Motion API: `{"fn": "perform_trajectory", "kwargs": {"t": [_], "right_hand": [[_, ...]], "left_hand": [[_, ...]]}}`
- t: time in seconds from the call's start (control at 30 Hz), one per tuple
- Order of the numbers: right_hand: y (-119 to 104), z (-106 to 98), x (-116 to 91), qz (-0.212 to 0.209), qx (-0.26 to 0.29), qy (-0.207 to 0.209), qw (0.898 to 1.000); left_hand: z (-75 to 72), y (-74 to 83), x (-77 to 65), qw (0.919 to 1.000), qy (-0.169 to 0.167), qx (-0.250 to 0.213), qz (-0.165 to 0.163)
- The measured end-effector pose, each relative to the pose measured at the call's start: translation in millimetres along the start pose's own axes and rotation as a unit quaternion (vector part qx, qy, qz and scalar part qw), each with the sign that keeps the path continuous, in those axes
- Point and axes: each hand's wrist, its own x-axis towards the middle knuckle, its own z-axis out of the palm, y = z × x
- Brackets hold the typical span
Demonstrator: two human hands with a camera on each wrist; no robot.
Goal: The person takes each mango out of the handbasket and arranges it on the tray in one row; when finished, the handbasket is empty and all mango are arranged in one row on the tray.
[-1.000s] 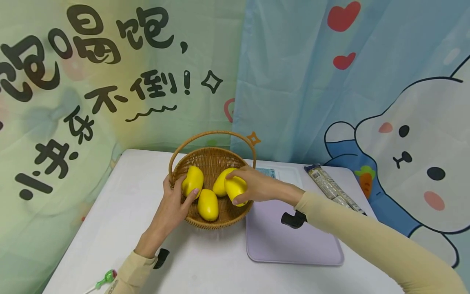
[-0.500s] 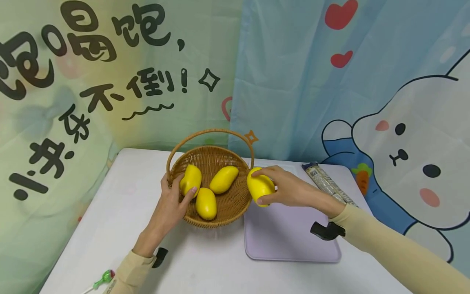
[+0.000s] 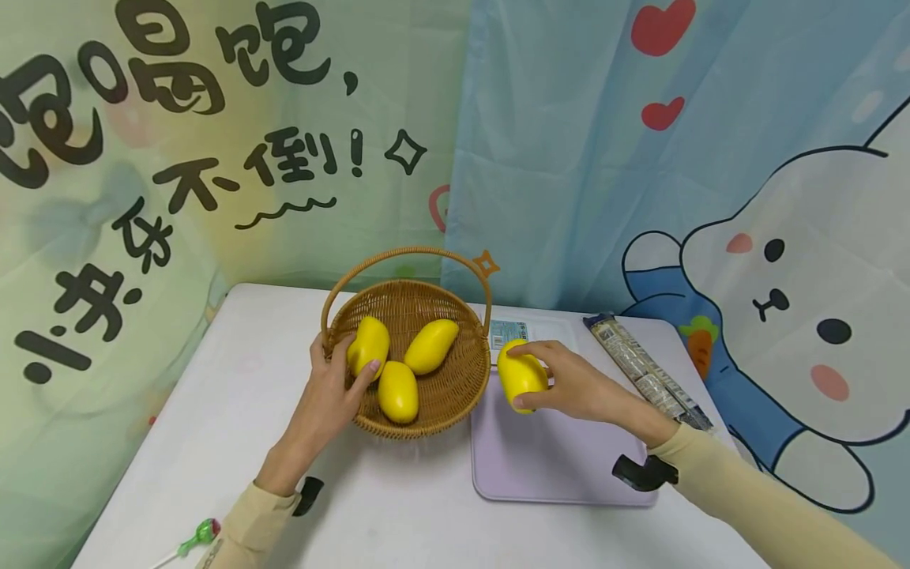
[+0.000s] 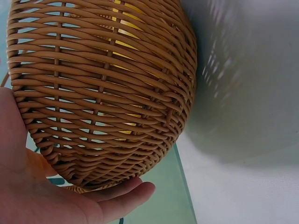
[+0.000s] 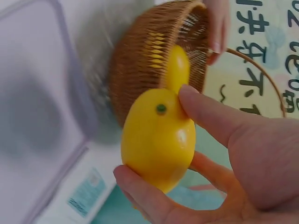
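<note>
A brown wicker basket (image 3: 465, 379) with an arched handle stands on the table, tilted open toward me. Inside lie three yellow mangoes; one mango (image 3: 432, 346) is at the back right, another mango (image 3: 398, 393) at the front. My left hand (image 3: 327, 403) grips the basket's left rim, its thumb inside beside the left mango (image 3: 371, 344). In the left wrist view, fingers (image 4: 128, 198) curve round the woven wall. My right hand (image 3: 579, 385) pinches a fourth mango (image 3: 522, 375) between thumb and fingers, just right of the basket and over a lilac board (image 3: 562, 466). Its green stem spot faces the right wrist view.
Behind the board lies a white package with a blue label (image 3: 508, 332). A long silvery packet (image 3: 643, 367) lies at the table's right side. Near the left front edge is a green lollipop (image 3: 199, 537). Printed curtains (image 3: 540, 197) hang behind the white table (image 3: 384, 506).
My right hand has lifted a mango out of the basket and carried it right, then slightly lower, over the lilac board. The left hand keeps its grip on the rim.
</note>
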Motion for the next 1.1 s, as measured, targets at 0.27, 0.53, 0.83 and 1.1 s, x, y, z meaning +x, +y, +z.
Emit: {"fn": "perform_trajectory", "kwargs": {"t": [0.27,0.53,0.83,1.1], "right_hand": [[28,47,9,0.018,0.009,0.019,1.0],[46,85,12,0.044,0.037,0.037,0.998],[48,102,10,0.054,0.031,0.052,0.997],[47,102,7,0.053,0.029,0.047,0.997]], "left_hand": [[0.4,-0.6,0.3,1.0,0.0,-0.003,-0.001],[0.8,0.5,0.6,1.0,0.0,-0.001,0.003],[0.5,-0.1,0.4,1.0,0.0,-0.008,0.0],[0.1,-0.4,-0.1,1.0,0.002,-0.008,-0.005]]}}
